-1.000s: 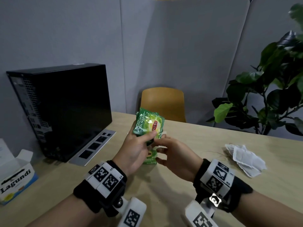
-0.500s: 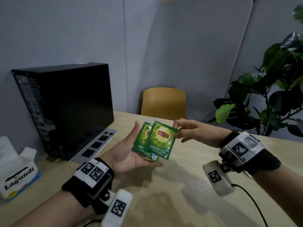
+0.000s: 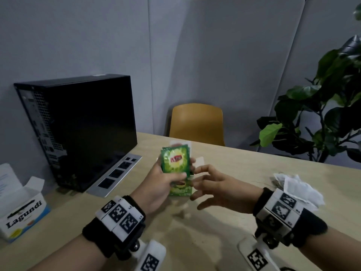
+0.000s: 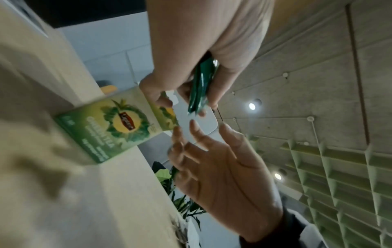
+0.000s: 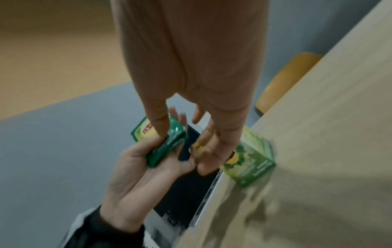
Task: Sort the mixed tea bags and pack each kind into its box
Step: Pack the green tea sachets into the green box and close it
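My left hand grips a small stack of green tea sachets upright, thumb across the front. Right behind and below them stands the green tea box, its white lid flaps open upward. My right hand hovers beside the box with fingers spread and holds nothing. The left wrist view shows the sachets edge-on between the left hand's fingers, above the box, and the open right palm. In the right wrist view the sachets sit in the left hand next to the box.
A pile of white paper tea bags lies on the wooden table at right. An open white Lagundi box stands at the far left. A black computer case stands at back left, with a yellow chair and a plant beyond.
My right hand has let go of the sachet it laid on my left palm and come back beside the box, empty. My left hand closed on the stack and brought it over the box.
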The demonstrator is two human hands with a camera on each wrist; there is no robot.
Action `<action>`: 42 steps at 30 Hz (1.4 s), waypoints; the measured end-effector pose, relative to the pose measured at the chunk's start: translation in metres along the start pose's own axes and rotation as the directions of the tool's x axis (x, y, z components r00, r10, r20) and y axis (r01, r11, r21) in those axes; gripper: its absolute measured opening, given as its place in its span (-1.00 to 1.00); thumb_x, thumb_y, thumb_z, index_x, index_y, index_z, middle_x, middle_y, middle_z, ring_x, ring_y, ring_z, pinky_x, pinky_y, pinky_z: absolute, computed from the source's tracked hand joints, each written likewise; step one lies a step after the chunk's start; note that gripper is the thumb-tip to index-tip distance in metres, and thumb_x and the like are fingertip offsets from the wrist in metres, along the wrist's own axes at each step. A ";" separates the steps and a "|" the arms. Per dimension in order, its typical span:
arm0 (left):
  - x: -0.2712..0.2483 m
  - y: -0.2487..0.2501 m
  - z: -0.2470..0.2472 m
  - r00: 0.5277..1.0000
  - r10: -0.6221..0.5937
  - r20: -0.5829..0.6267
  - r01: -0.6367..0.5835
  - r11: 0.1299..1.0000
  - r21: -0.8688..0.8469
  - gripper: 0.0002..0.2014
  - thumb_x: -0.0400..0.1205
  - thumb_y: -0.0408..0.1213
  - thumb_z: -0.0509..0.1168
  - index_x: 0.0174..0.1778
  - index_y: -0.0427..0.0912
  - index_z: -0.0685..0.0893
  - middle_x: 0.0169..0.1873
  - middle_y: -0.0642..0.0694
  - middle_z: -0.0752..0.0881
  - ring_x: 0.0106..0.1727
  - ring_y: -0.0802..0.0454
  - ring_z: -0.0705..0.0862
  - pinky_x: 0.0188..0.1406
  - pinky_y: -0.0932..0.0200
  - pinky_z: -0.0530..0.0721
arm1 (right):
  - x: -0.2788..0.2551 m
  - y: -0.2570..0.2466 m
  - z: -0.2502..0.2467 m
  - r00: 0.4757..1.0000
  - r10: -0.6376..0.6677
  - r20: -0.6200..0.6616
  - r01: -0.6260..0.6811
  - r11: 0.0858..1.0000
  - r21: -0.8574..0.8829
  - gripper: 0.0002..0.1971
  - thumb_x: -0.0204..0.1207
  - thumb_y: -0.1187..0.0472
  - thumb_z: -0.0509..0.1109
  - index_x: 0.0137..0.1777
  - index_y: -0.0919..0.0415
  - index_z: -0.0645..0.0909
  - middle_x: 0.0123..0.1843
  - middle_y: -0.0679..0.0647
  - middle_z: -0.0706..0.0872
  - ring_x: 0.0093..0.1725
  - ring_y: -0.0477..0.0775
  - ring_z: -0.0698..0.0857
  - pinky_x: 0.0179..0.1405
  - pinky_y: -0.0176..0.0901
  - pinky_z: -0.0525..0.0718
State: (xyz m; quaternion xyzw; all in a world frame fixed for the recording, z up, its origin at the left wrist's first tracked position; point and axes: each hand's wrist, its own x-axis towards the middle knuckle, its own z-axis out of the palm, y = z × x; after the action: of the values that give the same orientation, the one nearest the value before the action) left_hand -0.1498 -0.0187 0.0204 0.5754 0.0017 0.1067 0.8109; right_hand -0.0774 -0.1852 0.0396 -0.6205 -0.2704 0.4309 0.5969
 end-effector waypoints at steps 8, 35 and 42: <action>0.023 0.010 0.020 0.951 0.292 -0.100 -0.293 0.956 0.005 -0.55 0.61 -0.45 0.23 0.25 0.21 0.57 0.13 -0.19 0.72 0.24 -0.13 0.68 -0.05 0.11 0.72 | 0.031 -0.014 0.015 0.992 -0.115 -0.046 0.124 0.928 0.351 -0.71 0.61 0.21 0.25 0.31 0.10 0.40 -0.03 0.08 0.69 -0.09 -0.01 0.69 -0.13 -0.12 0.64; 0.059 -0.006 -0.021 0.966 -0.256 0.039 -0.130 -0.347 0.929 -0.44 0.45 0.01 0.31 0.38 0.04 0.38 0.37 -0.06 0.50 0.55 -0.06 0.16 0.41 -0.50 -0.40 | 0.075 -0.029 -0.032 0.810 -0.572 -0.128 0.150 0.412 -0.899 -0.77 0.57 0.36 0.24 0.18 0.12 0.46 0.08 0.17 0.71 -0.14 0.06 0.62 -0.27 -0.14 0.60; 0.046 -0.005 -0.025 0.985 -0.157 0.075 -0.117 -0.277 0.954 -0.50 0.51 -0.02 0.32 0.38 0.23 0.42 0.35 0.09 0.52 0.51 0.07 0.30 0.42 -0.46 -0.39 | 0.085 -0.047 -0.023 0.879 -0.469 0.088 0.105 0.012 -0.994 -0.74 0.60 0.37 0.16 0.19 0.03 0.45 -0.09 0.17 0.66 -0.18 0.26 0.65 -0.39 -0.08 0.50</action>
State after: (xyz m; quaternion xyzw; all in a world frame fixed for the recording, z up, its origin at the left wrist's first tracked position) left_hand -0.1076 0.0107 0.0133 0.9993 0.0264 -0.0007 0.0248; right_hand -0.0083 -0.1177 0.0657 -0.8372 -0.5253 -0.0873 0.1247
